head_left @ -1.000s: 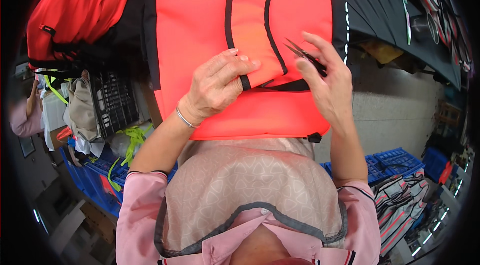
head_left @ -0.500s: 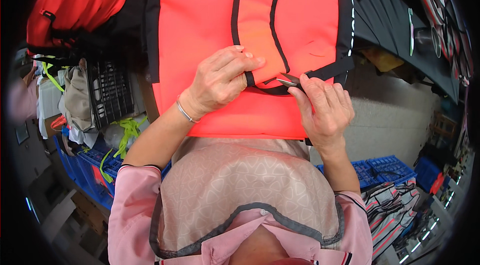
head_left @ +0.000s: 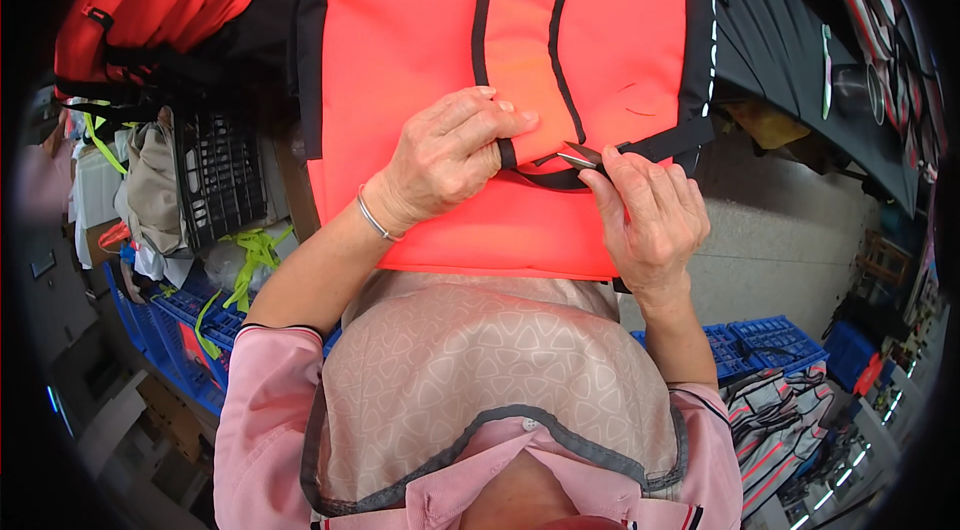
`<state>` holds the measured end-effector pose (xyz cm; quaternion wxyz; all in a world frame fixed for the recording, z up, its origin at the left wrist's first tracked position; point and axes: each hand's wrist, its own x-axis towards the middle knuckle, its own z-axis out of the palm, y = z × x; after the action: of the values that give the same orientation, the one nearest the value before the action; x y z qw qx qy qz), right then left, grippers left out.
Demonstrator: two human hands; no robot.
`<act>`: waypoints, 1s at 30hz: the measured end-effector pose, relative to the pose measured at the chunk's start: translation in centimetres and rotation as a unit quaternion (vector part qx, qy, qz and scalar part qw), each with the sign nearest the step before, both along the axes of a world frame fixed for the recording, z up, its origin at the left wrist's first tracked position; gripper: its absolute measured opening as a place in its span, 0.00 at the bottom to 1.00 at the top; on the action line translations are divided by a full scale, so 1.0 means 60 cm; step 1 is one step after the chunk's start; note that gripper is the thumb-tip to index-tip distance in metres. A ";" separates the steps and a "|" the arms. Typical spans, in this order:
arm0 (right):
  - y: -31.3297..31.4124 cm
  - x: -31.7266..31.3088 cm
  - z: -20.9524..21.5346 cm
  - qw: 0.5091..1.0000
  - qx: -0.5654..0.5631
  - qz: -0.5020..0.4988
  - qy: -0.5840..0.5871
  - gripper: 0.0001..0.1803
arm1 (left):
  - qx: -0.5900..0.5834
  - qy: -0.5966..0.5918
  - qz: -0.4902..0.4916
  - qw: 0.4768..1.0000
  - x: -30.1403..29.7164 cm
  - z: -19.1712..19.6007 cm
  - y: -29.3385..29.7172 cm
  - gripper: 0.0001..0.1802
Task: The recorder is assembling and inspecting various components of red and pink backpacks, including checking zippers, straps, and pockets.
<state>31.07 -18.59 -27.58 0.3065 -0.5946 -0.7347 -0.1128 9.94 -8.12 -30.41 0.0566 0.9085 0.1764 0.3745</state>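
Grey floor [head_left: 780,240] shows at right; the red bag [head_left: 420,40] fills upper centre, its strap [head_left: 525,60] curving down it. Blue crates [head_left: 780,342] sit lower left and lower right, a black crate [head_left: 222,175] at left (contents unclear). At centre, the left hand [head_left: 445,150] pinches the strap's end; the right hand [head_left: 655,215] grips snips [head_left: 584,158].

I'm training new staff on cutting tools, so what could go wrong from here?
The snips in the right hand point towards the left hand, which pinches the end of the strap; a slip might nick those fingers.

The blades also sit close to the strap's black edging and the red bag, so a stray snip could perhaps damage either.
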 end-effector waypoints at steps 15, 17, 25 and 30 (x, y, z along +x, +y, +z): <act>0.001 -0.005 0.002 1.000 -0.023 0.006 -0.014 0.18 | 0.004 0.017 0.005 1.000 -0.001 -0.006 0.001 0.08; 0.002 -0.003 -0.006 0.998 -0.034 0.013 0.048 0.16 | -0.010 0.012 0.005 1.000 0.000 -0.005 0.002 0.06; 0.015 0.005 -0.020 0.950 -0.114 0.038 0.289 0.13 | -0.143 -0.020 0.027 0.989 0.005 -0.008 -0.003 0.08; 0.016 0.000 -0.001 0.894 -0.226 -0.007 0.386 0.11 | -0.190 -0.038 0.029 0.981 0.007 -0.005 -0.003 0.14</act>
<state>31.09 -17.61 -27.63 0.4229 -0.6496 -0.5601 0.2924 10.37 -8.31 -30.71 0.2239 0.8608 0.2687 0.3698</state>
